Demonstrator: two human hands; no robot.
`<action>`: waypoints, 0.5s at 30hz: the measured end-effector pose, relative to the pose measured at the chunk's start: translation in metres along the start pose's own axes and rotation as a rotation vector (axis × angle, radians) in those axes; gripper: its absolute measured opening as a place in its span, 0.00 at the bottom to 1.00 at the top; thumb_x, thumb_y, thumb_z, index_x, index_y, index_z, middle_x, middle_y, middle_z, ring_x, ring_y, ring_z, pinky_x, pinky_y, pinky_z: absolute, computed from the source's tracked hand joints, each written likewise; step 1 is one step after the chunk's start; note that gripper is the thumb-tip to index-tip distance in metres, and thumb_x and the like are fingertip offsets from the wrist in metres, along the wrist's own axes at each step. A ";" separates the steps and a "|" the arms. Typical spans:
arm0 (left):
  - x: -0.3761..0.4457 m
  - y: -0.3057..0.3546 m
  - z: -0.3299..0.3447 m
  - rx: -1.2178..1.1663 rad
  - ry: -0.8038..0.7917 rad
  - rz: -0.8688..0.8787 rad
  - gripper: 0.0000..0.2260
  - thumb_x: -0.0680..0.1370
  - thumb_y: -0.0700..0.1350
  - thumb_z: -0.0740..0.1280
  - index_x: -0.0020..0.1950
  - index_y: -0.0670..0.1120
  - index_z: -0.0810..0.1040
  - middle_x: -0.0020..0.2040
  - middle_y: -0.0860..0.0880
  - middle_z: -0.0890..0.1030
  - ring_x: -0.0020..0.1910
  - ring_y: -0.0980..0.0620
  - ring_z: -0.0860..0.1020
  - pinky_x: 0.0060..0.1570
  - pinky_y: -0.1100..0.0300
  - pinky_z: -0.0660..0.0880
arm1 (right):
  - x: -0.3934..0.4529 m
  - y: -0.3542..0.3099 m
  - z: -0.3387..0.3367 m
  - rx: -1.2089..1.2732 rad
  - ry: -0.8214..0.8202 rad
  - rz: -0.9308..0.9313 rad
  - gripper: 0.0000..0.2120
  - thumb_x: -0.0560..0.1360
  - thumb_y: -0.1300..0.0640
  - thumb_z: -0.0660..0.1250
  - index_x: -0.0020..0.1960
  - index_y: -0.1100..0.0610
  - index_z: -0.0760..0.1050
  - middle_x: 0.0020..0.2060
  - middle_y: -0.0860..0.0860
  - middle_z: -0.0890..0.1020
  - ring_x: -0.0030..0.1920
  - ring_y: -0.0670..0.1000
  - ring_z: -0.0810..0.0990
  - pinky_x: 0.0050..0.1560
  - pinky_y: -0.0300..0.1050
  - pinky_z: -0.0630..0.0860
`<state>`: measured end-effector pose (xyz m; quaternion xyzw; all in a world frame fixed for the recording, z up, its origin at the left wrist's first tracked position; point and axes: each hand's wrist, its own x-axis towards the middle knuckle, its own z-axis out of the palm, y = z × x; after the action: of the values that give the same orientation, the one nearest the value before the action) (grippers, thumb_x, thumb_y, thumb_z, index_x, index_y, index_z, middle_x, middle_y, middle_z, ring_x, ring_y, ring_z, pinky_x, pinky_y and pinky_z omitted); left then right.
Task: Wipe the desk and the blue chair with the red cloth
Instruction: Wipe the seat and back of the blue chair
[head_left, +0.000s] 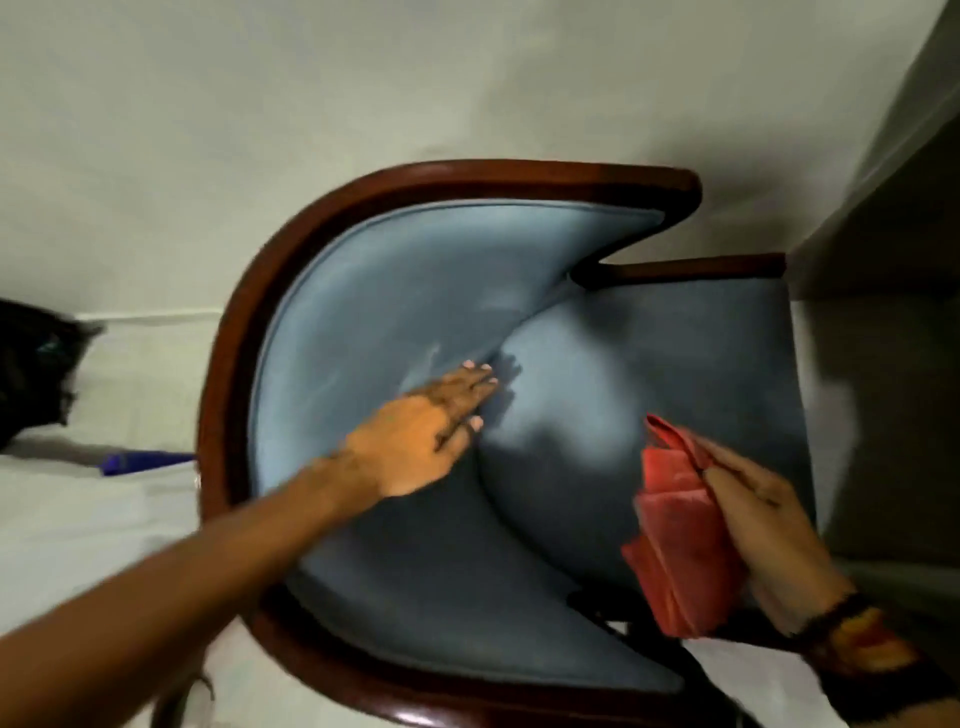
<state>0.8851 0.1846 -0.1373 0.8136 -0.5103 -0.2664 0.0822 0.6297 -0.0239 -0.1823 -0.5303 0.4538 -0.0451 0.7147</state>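
The blue chair (395, 291) fills the middle of the view, with blue padding and a curved dark wooden frame, its seat toward the right. My left hand (426, 431) lies flat on the padded backrest, fingers stretched toward the crease where back meets seat. My right hand (758, 514) grips the red cloth (675, 535) over the front part of the seat; the cloth hangs crumpled below my fingers. The desk shows only as a dark edge (893, 197) at the right.
A pale wall (260, 104) stands behind the chair. White bedding (78, 519) lies at the left, with a dark object (31, 374) and a blue item (140, 462) on it. The chair sits close against the desk side.
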 end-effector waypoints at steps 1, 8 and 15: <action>-0.015 -0.009 -0.031 0.112 0.001 0.102 0.23 0.88 0.50 0.58 0.82 0.45 0.68 0.83 0.48 0.67 0.85 0.50 0.61 0.85 0.59 0.54 | -0.012 -0.012 0.017 0.071 -0.079 0.027 0.24 0.83 0.64 0.61 0.53 0.36 0.87 0.55 0.40 0.88 0.54 0.39 0.85 0.55 0.36 0.83; -0.026 -0.125 -0.187 0.720 -0.385 0.748 0.29 0.86 0.56 0.58 0.83 0.42 0.66 0.85 0.45 0.63 0.86 0.44 0.59 0.84 0.44 0.60 | -0.058 0.040 0.160 -0.703 -0.689 0.162 0.40 0.80 0.43 0.57 0.85 0.57 0.46 0.84 0.57 0.57 0.83 0.56 0.58 0.84 0.53 0.52; 0.020 -0.175 -0.168 0.613 -0.391 1.049 0.27 0.79 0.51 0.61 0.74 0.39 0.78 0.76 0.42 0.78 0.77 0.42 0.74 0.75 0.44 0.74 | -0.045 0.063 0.257 -0.975 -0.450 0.305 0.37 0.84 0.36 0.41 0.85 0.57 0.42 0.86 0.55 0.47 0.85 0.55 0.46 0.85 0.57 0.44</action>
<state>1.1168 0.2260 -0.0731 0.3785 -0.8994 -0.1763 -0.1295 0.7561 0.2122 -0.1987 -0.7242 0.3299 0.3885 0.4645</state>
